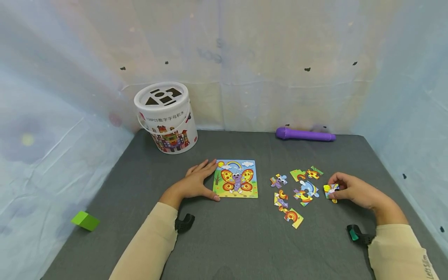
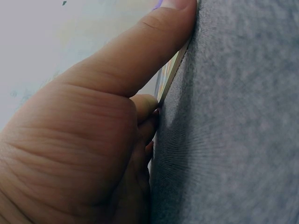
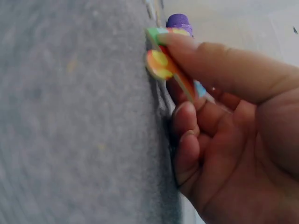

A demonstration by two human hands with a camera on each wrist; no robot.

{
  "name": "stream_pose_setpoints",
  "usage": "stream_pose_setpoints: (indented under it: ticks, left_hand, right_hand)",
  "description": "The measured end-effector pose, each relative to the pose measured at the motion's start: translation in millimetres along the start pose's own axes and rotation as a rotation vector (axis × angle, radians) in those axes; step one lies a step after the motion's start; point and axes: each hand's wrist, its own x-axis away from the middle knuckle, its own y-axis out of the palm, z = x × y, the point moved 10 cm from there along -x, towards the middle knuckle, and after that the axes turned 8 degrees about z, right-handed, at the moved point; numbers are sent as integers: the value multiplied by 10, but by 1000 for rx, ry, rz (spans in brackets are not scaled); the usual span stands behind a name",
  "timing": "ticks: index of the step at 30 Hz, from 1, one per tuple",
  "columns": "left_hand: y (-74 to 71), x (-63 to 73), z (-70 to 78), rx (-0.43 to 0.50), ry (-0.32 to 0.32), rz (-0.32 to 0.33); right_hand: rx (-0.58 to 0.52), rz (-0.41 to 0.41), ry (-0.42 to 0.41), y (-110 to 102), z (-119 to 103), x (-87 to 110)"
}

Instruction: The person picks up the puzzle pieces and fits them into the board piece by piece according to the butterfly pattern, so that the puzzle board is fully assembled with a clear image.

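A square butterfly puzzle board [image 1: 235,179] lies flat on the grey table. My left hand [image 1: 194,184] rests along its left side, fingers spread near the upper corner and thumb near the lower one. In the left wrist view the thumb [image 2: 140,51] lies against the board's edge [image 2: 174,70]. My right hand [image 1: 360,192] pinches a colourful puzzle piece [image 1: 330,190] between thumb and fingers, just above the table. The right wrist view shows that piece [image 3: 180,70] tilted. Between the hands lie several loose puzzle pieces [image 1: 308,188], some touching or overlapping.
A white bucket [image 1: 168,116] with a shape-cut lid stands at the back left. A purple microphone-shaped object [image 1: 305,134] lies along the table's back edge. Near the left edge sits a green block [image 1: 85,221]. Patterned sheeting [image 1: 224,58] hangs behind the table [image 1: 245,241].
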Motion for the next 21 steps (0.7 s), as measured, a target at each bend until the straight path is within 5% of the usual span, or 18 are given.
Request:
stream_pose_setpoints:
  ticks: [8, 14, 21]
  left_hand:
    - [-5, 7, 9, 8, 0, 1]
    - [-6, 13, 12, 10, -5, 0]
    - [-12, 7, 23, 14, 1, 3]
  right_hand:
    - [-59, 165, 60, -54, 18, -73]
    - [-171, 267, 12, 124, -281, -220]
    - [-275, 222, -36, 582, -740, -386]
